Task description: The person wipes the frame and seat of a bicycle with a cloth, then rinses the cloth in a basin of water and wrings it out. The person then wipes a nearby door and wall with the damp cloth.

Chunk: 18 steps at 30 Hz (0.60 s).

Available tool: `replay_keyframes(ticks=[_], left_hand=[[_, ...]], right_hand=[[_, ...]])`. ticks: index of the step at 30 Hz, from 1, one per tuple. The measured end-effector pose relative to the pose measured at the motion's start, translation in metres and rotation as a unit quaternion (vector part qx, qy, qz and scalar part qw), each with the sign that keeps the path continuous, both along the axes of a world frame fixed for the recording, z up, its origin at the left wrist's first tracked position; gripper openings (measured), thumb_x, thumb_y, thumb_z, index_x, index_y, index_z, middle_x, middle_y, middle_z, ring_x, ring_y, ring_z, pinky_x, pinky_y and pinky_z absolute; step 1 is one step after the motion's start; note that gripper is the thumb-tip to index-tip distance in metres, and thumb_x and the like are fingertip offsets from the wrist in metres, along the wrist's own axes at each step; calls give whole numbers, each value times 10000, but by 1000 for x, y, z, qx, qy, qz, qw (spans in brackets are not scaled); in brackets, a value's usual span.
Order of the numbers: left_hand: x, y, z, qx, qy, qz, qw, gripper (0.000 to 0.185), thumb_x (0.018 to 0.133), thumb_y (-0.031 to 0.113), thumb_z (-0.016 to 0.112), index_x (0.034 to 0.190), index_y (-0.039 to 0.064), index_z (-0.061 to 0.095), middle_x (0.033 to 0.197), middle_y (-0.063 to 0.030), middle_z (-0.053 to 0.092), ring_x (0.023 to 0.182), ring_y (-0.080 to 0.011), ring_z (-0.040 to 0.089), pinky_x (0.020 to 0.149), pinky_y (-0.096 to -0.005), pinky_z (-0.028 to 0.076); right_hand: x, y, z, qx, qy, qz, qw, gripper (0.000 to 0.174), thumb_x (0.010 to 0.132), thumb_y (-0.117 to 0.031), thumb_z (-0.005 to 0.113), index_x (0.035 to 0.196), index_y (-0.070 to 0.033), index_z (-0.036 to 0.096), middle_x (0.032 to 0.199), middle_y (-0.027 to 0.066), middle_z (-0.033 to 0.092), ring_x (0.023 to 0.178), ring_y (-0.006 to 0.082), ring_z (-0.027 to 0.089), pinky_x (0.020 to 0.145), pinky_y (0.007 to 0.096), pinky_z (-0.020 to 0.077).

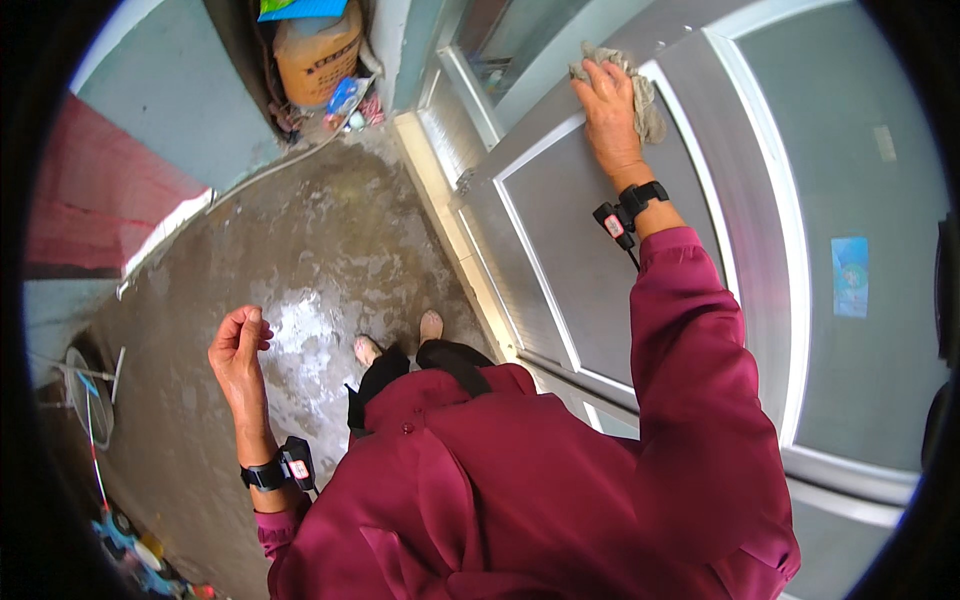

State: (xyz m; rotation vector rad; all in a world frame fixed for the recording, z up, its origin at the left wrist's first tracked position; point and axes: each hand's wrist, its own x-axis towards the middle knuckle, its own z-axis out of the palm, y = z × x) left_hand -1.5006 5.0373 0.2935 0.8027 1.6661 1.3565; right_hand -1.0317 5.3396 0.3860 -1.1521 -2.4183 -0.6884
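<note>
My right hand (609, 112) presses a crumpled grey-beige cloth (649, 112) against a grey metal door (600, 240), near the upper corner of its white-trimmed lower panel. The cloth sticks out past the fingers and beside the palm. Over the floor at the left, my left hand (238, 341) hangs in the air with its fingers loosely curled and the thumb against them. Nothing shows in it, though the inner side of the fingers is hidden. Each wrist wears a black strap with a small black device.
The concrete floor (225, 255) looks wet and shiny. A tiled threshold (457, 247) runs along the doorway. An orange-brown container (319, 60) stands in the far corner, with a hose (277, 165) along the wall. At the left are a round fan-like object (88, 397) and scattered items (139, 551).
</note>
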Motion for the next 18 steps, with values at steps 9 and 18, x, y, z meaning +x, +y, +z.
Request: replay_keyframes(ticks=[9,18], left_hand=[[18,-15,-1,-61,14,51,997,205,975,234,674,985,32,710,796,-4,649,737,-87,590,666,-236,448],[50,-15,-2,-47,-24,96,994,206,962,192,674,1014,-5,708,803,-29,672,723,-109,627,645,-253,483]], right_hand=[[25,9,-222,-113,-326,6,938,262,851,-38,544,1065,-58,694,1259,156,607,1305,373,452,1136,432,354],[7,-47,-306,-750,20,-164,640,284,891,-138,635,1156,-165,735,1235,147,661,1252,330,550,1018,513,445]])
